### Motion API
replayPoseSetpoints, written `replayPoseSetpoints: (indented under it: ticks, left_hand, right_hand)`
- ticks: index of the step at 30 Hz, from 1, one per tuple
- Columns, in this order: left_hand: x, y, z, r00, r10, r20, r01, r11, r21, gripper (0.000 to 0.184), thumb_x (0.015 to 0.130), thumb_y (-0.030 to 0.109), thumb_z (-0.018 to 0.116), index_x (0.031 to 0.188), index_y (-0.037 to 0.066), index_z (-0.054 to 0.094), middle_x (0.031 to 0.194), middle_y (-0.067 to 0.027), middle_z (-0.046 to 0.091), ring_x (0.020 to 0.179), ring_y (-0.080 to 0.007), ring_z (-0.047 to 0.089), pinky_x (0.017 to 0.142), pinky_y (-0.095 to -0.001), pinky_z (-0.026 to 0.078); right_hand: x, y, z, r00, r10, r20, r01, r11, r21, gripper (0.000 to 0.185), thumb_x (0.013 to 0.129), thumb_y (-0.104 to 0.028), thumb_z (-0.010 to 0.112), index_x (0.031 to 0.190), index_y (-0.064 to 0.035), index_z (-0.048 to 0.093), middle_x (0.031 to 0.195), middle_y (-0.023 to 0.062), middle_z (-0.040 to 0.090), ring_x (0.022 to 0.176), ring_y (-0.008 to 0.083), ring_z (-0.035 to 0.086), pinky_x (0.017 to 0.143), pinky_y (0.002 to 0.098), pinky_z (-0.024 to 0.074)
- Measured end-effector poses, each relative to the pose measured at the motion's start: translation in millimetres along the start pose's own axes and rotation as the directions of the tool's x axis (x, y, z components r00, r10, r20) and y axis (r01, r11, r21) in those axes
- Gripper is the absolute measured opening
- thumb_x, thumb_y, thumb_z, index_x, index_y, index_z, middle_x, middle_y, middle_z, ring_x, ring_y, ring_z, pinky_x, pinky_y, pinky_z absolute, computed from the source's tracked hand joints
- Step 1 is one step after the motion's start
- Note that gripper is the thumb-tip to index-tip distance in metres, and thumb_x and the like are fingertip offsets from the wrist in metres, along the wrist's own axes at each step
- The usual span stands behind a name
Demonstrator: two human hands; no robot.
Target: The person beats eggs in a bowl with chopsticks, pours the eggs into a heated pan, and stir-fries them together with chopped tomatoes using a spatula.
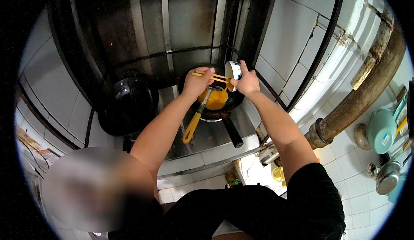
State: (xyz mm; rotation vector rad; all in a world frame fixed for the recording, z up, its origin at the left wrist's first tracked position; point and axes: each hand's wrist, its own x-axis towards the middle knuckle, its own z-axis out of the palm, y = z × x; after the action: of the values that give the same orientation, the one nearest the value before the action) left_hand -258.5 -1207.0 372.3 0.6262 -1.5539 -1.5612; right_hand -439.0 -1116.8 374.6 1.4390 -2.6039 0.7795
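Note:
Above the frying pan [235, 100] on the stove, my right hand [248, 81] grips a white patterned bowl [233, 69] tipped on its side toward the pan. Between the fingers of my left hand [198, 82] is a pair of wooden chopsticks [220, 77], their tips at the bowl's mouth. Yellow-orange beaten egg [219, 100] lies in the pan, with some at the bowl's rim. A spatula [193, 125] with a yellow handle rests across the pan's near left rim, its metal end in the egg. The pan's black handle [232, 131] points toward me.
A black wok [125, 119] sits to the left on the stove [174, 147]. Dark metal panels [189, 20] stand behind, with white tiles [286, 41] on the right. A thick brown pipe [364, 84] runs along the right, near hanging utensils and a green pan [381, 130].

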Motion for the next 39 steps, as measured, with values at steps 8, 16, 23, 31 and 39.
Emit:
replayPoseSetpoints:
  ticks: [8, 16, 23, 31, 39]
  left_hand:
    - [-6, -3, -1, 0.997, 0.03, -0.071, -0.034, 0.998, -0.054, 0.026, 0.084, 0.021, 0.066, 0.093, -0.003, 0.062, 0.084, -0.007, 0.064, 0.07, -0.0129, 0.063, 0.063, -0.0217, 0.055]
    - [-9, -10, -8, 0.978, 0.152, -0.14, -0.156, 0.987, -0.022, 0.022, 0.084, 0.018, 0.065, 0.091, -0.003, 0.062, 0.08, -0.0074, 0.064, 0.069, -0.0135, 0.064, 0.061, -0.021, 0.054]
    - [-43, -12, 8, 0.938, 0.289, -0.193, -0.264, 0.953, 0.145, 0.022, 0.084, 0.02, 0.065, 0.095, 0.001, 0.065, 0.083, -0.0074, 0.065, 0.072, -0.0129, 0.062, 0.066, -0.0233, 0.05]
    - [-90, -23, 36, 0.693, 0.71, 0.127, -0.689, 0.601, 0.404, 0.017, 0.084, 0.006, 0.061, 0.101, 0.003, 0.064, 0.095, -0.0107, 0.059, 0.085, -0.0214, 0.058, 0.075, -0.0276, 0.046]
    - [-93, -46, 29, 0.713, 0.555, 0.429, -0.677, 0.383, 0.629, 0.021, 0.088, 0.015, 0.055, 0.107, 0.007, 0.059, 0.102, -0.0078, 0.054, 0.086, -0.0235, 0.059, 0.074, -0.0311, 0.049]
  right_hand:
    - [-2, 5, 3, 0.978, -0.204, -0.03, 0.202, 0.977, -0.066, 0.092, 0.067, -0.031, 0.071, 0.142, -0.0267, 0.019, 0.112, 0.0264, 0.044, 0.087, 0.0419, 0.059, 0.076, 0.0439, 0.0508]
    - [-8, 6, -7, 0.92, -0.386, -0.069, 0.381, 0.922, -0.071, 0.083, 0.068, -0.025, 0.071, 0.137, -0.0275, 0.025, 0.106, 0.0224, 0.046, 0.084, 0.0415, 0.058, 0.073, 0.0428, 0.0512]
    - [-7, 3, -20, 0.928, -0.362, -0.091, 0.36, 0.932, -0.035, 0.079, 0.07, -0.031, 0.069, 0.137, -0.0271, 0.028, 0.106, 0.0227, 0.047, 0.088, 0.0423, 0.057, 0.078, 0.0436, 0.0498]
    - [6, 5, -38, 0.899, -0.433, -0.067, 0.431, 0.901, -0.045, 0.077, 0.07, -0.036, 0.068, 0.137, -0.0288, 0.032, 0.106, 0.0239, 0.047, 0.088, 0.0422, 0.058, 0.079, 0.0431, 0.0501]
    - [25, -13, -52, 0.877, -0.481, 0.008, 0.48, 0.873, -0.086, 0.075, 0.069, -0.036, 0.068, 0.135, -0.0292, 0.035, 0.108, 0.0263, 0.048, 0.093, 0.0415, 0.058, 0.083, 0.0432, 0.0487]
